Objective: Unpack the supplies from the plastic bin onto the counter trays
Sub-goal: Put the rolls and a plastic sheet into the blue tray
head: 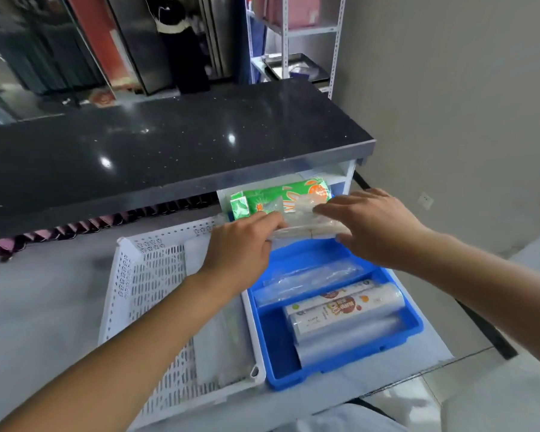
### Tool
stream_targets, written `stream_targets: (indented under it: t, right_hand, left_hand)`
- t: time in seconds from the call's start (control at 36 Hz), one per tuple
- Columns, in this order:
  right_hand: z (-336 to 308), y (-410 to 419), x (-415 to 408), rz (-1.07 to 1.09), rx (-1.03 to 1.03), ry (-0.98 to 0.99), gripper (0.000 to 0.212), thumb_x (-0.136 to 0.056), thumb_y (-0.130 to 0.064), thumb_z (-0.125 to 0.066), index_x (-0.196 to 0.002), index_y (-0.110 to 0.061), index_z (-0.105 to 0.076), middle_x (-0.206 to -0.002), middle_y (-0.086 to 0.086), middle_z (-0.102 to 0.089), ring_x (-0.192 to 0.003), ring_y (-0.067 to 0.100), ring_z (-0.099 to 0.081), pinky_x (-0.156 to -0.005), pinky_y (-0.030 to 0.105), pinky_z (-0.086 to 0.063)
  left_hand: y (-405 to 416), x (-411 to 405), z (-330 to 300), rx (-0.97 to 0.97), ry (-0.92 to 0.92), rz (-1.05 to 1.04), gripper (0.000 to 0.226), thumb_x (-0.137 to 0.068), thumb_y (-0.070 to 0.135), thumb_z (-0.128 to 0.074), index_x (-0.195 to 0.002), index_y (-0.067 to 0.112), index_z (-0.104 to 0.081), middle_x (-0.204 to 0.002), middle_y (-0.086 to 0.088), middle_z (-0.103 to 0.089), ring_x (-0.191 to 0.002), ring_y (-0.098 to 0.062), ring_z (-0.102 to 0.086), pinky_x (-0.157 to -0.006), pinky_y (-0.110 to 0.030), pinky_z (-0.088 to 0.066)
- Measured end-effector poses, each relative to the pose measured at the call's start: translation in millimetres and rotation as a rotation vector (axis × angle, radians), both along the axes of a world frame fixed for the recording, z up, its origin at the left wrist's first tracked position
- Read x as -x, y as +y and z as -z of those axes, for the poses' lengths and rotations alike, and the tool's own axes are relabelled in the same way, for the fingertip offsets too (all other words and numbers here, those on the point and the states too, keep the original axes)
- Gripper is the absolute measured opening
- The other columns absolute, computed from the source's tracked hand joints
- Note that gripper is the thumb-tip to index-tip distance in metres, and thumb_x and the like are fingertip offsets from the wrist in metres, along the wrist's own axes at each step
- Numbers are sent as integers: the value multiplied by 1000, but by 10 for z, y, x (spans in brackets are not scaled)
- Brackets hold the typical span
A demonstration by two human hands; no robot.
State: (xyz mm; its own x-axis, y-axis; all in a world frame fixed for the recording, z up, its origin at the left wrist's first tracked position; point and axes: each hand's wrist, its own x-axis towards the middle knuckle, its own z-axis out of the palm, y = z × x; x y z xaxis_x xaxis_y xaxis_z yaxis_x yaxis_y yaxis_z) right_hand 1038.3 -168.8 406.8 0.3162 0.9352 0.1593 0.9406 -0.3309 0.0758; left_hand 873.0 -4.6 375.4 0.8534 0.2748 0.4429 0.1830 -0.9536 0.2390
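A clear packet point(306, 221) of pale contents is held between both hands at the far end of the blue bin point(340, 353), just in front of a green packet point(281, 194) that sits under the edge of the dark bench point(138, 145). The left hand point(240, 251) pinches the packet's left end in its grip, thumb below and fingers on top. The right hand point(374, 226) lies over the packet's right end with fingers spread; whether that grip closes on it cannot be told. Inside the blue bin lie a clear plastic sleeve point(312, 279) and printed rolls point(346, 310) side by side. A white perforated tray point(147, 275) stands touching the bin's left side.
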Motion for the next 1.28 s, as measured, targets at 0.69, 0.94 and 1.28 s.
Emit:
stream_targets:
  t: [0.69, 0.94, 1.28]
  right_hand:
    - [1073, 93, -800, -137, 273, 189, 35, -95, -21, -53, -128, -27, -43, -108, 1, -70, -85, 24, -66, -64, 31, -45]
    - [1295, 271, -886, -168, 226, 216, 37, -94, -16, -53, -130, -27, -50, -107, 2, -68, -92, 27, -66, -70, 35, -49]
    - [1343, 541, -964, -50, 395, 338, 40, -95, -23, -53, -134, -31, -52, -116, 4, -66, -94, 23, -64, -75, 33, -52]
  left_hand:
    - [-127, -628, 774, 231, 513, -154, 24, -94, 13, -56, -117, 14, -64, -135, 0, -44, -109, -27, -56, -79, -43, -51]
    - [70, -653, 930, 238, 596, -211, 19, -91, 22, -58, -111, 23, -59, -108, -4, -70, -93, -30, -65, -62, -31, -33]
    - [309, -807, 947, 402, 698, -216, 32, -91, 26, -65, -122, 24, -66, -116, -4, -69, -100, -26, -63, -75, -32, -47]
